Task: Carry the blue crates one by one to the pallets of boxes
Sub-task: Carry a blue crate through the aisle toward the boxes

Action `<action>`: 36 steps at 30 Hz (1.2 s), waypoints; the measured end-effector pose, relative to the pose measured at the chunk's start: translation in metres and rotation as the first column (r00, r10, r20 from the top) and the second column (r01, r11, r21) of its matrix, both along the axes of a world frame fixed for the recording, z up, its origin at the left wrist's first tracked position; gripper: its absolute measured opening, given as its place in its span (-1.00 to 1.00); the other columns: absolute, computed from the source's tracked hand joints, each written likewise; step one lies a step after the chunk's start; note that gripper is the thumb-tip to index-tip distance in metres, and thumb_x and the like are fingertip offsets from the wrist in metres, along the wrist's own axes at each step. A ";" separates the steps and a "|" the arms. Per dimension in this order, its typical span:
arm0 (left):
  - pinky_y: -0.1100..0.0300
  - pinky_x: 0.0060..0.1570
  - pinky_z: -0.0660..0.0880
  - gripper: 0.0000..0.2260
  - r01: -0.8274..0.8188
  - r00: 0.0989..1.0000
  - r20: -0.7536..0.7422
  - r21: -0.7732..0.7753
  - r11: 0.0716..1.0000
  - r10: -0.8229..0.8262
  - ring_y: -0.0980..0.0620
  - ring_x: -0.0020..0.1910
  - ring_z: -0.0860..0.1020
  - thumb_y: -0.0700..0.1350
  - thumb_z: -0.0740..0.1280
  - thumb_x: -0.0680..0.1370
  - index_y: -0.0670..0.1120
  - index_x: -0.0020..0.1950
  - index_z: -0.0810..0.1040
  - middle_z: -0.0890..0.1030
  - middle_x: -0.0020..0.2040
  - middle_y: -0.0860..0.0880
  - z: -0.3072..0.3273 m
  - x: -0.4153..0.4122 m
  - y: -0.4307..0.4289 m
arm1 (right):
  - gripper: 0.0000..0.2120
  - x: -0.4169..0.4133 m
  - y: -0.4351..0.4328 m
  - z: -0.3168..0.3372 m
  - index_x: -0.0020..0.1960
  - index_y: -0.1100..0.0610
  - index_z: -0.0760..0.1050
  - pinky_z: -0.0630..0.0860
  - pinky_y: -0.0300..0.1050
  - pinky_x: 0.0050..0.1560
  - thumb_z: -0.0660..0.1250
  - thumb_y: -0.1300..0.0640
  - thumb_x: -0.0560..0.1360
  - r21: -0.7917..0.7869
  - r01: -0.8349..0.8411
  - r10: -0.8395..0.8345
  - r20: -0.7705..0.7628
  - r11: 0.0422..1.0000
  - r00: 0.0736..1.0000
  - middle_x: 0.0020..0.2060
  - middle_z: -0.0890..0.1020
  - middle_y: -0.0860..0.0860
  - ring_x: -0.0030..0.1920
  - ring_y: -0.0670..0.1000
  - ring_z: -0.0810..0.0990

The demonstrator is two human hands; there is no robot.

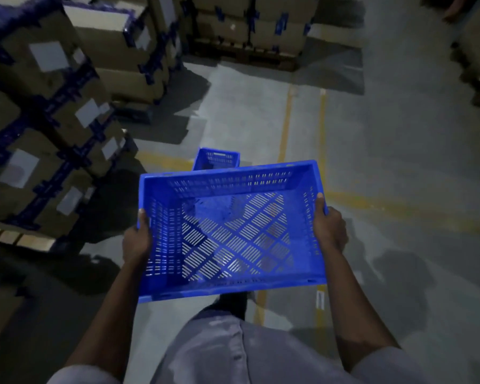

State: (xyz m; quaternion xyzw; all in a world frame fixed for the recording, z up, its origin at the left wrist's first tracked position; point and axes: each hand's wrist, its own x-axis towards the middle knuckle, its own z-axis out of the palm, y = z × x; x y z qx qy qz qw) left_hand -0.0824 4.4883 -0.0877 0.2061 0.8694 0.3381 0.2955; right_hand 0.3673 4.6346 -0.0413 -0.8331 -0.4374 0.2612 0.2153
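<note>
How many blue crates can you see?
2. One blue crate is held by the left hand and right hand; a second crate sits on the floor beyond it, partly hidden. More may be hidden.

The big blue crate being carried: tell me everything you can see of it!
The crate is bright blue and looks like hard plastic. It is a rectangle with an open top, slotted walls and a bottom of slots in a diamond pattern. It is empty and held in the air before the person. The left hand grips its left wall and the right hand its right wall, thumbs over the rim.
</note>
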 end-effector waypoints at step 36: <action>-0.01 -0.19 0.48 -0.05 -0.844 0.529 -0.029 -0.121 0.523 0.848 -0.18 -0.20 0.64 0.67 -0.06 0.61 -0.15 -0.02 0.68 0.69 -0.14 -0.15 0.012 0.118 0.376 | -0.13 -0.226 0.677 0.004 0.19 0.10 0.65 0.54 0.25 0.23 -0.05 -0.62 0.61 -0.073 -0.834 0.837 0.050 0.547 0.545 0.15 0.70 0.30 0.17 0.38 0.68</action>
